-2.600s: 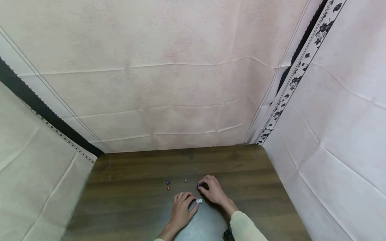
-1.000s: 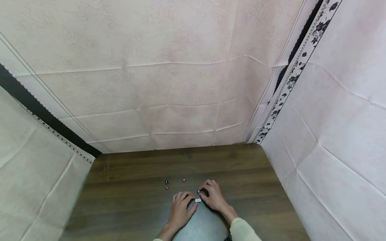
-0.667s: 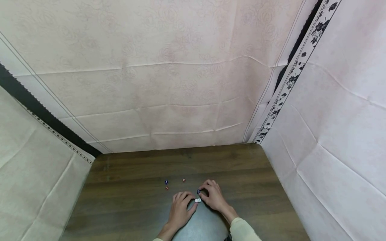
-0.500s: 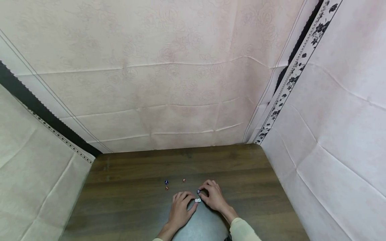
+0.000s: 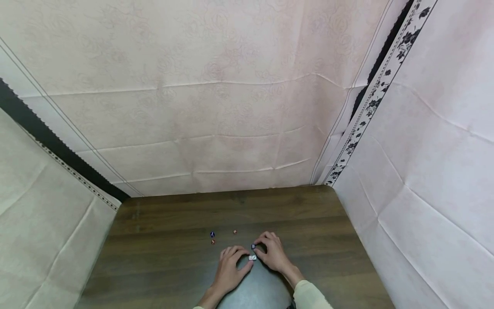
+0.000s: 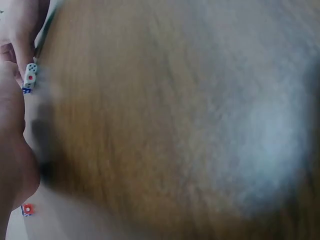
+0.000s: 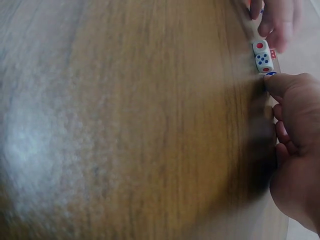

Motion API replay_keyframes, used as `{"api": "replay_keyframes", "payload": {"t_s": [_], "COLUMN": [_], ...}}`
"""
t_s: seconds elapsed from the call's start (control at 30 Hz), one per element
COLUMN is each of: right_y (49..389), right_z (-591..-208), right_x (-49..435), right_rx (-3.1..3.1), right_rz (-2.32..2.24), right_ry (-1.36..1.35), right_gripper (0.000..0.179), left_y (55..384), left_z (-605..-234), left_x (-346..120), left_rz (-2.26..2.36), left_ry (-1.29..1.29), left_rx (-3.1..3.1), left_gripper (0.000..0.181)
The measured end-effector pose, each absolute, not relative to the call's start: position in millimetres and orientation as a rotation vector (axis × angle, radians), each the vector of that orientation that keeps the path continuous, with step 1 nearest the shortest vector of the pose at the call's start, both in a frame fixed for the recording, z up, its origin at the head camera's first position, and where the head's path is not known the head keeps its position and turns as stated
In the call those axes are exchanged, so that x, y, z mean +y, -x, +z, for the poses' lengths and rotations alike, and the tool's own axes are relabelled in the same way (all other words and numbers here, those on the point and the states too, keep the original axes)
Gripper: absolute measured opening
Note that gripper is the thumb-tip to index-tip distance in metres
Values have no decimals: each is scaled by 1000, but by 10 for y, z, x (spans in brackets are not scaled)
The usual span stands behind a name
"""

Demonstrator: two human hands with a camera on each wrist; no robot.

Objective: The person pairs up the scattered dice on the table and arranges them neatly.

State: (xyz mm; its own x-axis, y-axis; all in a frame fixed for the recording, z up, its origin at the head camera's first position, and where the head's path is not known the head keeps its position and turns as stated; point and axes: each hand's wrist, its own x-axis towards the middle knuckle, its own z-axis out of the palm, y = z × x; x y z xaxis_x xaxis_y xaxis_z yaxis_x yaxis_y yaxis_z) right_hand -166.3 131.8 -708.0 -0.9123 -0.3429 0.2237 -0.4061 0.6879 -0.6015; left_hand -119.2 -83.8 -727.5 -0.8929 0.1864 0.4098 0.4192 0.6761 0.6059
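Observation:
In the head view, the left hand (image 5: 229, 269) holds its thumb and index finger at the left end of two white dice (image 5: 252, 258) that sit side by side on the wooden table. The right hand (image 5: 272, 253) pinches a blue die (image 5: 253, 246) just behind that pair. The right wrist view has the white dice (image 7: 263, 58) between both hands, with red and blue pips, and the blue die (image 7: 271, 74) mostly covered by the right hand's fingertip. From the left wrist, the white dice (image 6: 30, 76) appear at the far left edge.
Further back left on the table (image 5: 162, 240) lie another blue die (image 5: 212, 234) and a red die (image 5: 212, 242) close together. A second red die (image 5: 234, 231) lies alone to their right. Pale patterned cloth (image 5: 231, 141) hangs along the table's back and sides.
Since the earliest frame, the right hand has brought the blue die nearer the person, close behind the white dice. Over the last second both hands have stayed nearly still.

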Motion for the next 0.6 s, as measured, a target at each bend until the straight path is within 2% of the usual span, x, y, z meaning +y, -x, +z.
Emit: {"api": "replay_keyframes", "payload": {"t_s": [0.27, 0.6], "right_y": [1659, 1655], "right_z": [-7081, -7096], "right_x": [1310, 1308], "right_rx": [-2765, -2761], "right_rz": [1050, 1059], "right_ry": [-624, -613], "right_gripper": [16, 17], "left_y": [1258, 1412], "left_z": [-7178, -6994], "left_x": [-980, -1313], "left_rz": [-1051, -1046], "left_ry": [491, 365], "left_rx": [-2373, -2282], "left_gripper": [26, 25]}}
